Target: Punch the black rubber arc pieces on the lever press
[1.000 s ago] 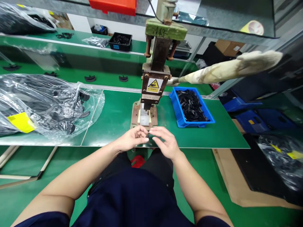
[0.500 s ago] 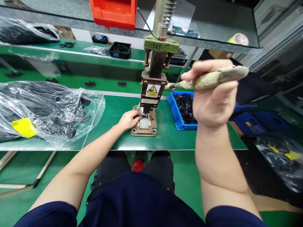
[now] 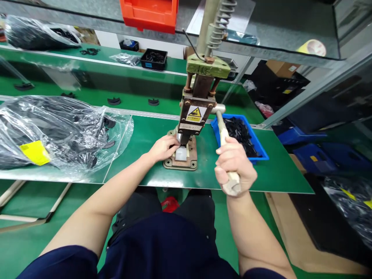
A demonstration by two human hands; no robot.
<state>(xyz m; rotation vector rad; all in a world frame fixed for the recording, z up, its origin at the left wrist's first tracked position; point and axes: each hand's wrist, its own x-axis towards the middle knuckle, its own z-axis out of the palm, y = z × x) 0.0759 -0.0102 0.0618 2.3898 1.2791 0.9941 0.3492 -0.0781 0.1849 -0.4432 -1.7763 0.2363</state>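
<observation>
Now drawing the lever (image 3: 222,127) down in the closed right grip (image 3: 236,164), seemingly working the press (image 3: 190,127) beside the left grip (image 3: 163,149) of unclear hold.

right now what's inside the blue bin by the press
Small black pieces lie heaped inside the blue bin. Its floor cannot be seen under them, and the right hand and the lever it grips cover its near left corner.

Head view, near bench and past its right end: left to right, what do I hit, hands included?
Clear bag of black parts → left hand → press → right hand gripping the pale handle → clear bag with yellow labels. Blue bin left out: overlaps the right hand.
</observation>
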